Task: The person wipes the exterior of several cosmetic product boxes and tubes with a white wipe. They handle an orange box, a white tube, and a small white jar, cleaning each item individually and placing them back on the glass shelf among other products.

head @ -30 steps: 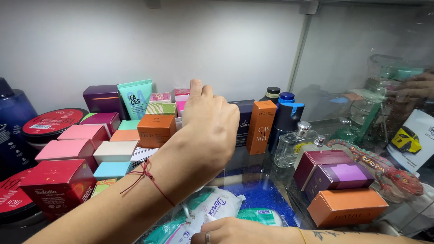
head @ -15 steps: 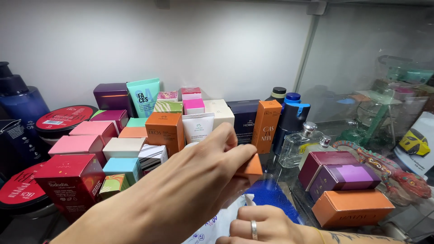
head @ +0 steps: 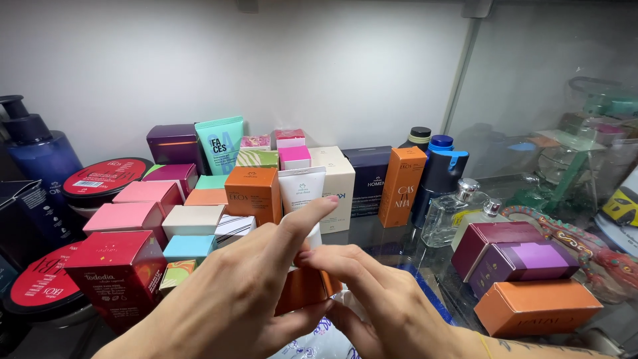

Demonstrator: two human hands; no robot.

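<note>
Past a red box [head: 116, 276] at the left, the left hand [head: 229, 302] and the right hand [head: 382, 302] meet low in the middle, fingers curled and pinching a small orange box [head: 302, 289] between them, an orange carton [head: 535, 307] lying to the right.

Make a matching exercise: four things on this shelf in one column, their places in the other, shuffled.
1. small orange box
2. mint tube
3. clear glass bottle
4. blue pump bottle

a. far left
b. at the back wall, beside a dark purple box
c. between both hands
d. right of the dark blue bottle

Pairs: 1-c, 2-b, 3-d, 4-a
</note>
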